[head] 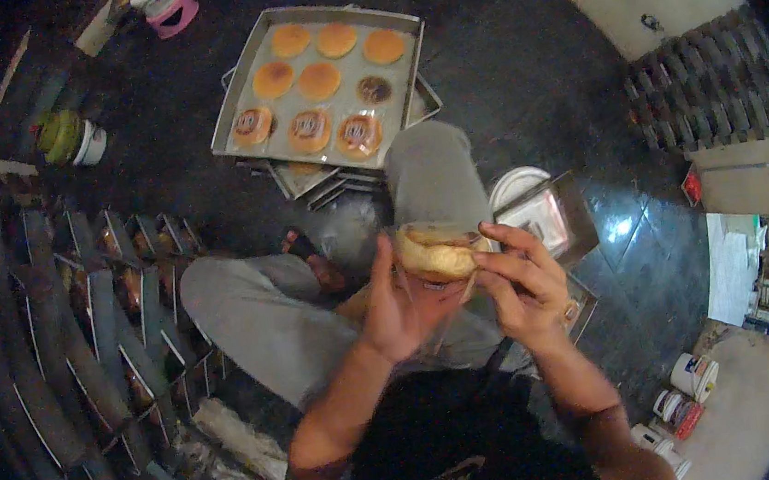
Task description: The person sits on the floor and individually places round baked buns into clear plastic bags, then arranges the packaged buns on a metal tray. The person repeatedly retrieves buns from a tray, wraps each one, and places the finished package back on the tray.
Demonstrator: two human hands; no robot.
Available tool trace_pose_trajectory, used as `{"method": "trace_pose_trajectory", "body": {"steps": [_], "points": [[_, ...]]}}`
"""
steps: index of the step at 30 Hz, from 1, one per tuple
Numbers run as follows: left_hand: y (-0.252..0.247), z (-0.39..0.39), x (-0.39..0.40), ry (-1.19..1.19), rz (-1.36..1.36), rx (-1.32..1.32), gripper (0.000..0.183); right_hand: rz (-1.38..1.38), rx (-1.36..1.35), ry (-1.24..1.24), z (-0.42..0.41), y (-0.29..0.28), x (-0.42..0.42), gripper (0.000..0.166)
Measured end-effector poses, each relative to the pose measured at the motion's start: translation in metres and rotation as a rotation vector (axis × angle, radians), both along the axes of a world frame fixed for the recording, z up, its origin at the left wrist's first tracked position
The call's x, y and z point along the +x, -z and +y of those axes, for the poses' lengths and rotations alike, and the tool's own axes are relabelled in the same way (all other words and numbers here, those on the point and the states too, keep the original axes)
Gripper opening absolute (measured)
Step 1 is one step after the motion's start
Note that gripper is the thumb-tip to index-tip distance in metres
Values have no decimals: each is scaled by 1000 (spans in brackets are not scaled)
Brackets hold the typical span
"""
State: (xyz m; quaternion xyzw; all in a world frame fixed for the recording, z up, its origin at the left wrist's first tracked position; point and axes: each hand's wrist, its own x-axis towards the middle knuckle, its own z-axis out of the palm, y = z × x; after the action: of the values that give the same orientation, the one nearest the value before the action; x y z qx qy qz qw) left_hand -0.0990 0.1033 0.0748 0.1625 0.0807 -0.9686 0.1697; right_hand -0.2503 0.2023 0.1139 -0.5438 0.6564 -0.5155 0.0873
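Observation:
A pale golden bun (pixel 438 252) sits in a clear plastic bag between my hands, above my lap. My left hand (pixel 405 307) cups it from below and from the left, the thumb up along its side. With its fingertips, my right hand (pixel 523 272) pinches the bag and the bun's right edge. In front of my raised knee, a metal baking tray (pixel 347 105) carries rows of round buns (pixel 319 81). Those in its nearest row, such as one wrapped bun (pixel 358 136), are in clear bags with printing. A dark round patch or item (pixel 374 89) lies at the tray's right.
More trays (pixel 288 180) are stacked under the front one. Right of my knee stands an open box (pixel 573 215) with plastic bags (pixel 535 222). Stacked racks of trays (pixel 128 320) holding packed goods fill the left. Several buckets (pixel 695 377) stand along the right wall.

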Motion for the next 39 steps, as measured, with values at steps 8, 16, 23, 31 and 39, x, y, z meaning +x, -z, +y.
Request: {"method": "trace_pose_trajectory", "body": {"steps": [8,16,23,31,39], "points": [[6,-28,-37,-375,-822,-1843,25,-500,-79,324,-6,18,-17,12],[15,-40,-35,-200,-837,-1160,9,-696,224,451,-2,0,-31,14],[52,14,9,-150,-911,-1350,17,-845,419,589,75,43,13,13],[45,4,1,-380,-804,-834,26,-524,170,79,20,36,51,63],[51,-36,51,-335,-924,-957,27,439,238,-5,-145,79,-27,68]]}}
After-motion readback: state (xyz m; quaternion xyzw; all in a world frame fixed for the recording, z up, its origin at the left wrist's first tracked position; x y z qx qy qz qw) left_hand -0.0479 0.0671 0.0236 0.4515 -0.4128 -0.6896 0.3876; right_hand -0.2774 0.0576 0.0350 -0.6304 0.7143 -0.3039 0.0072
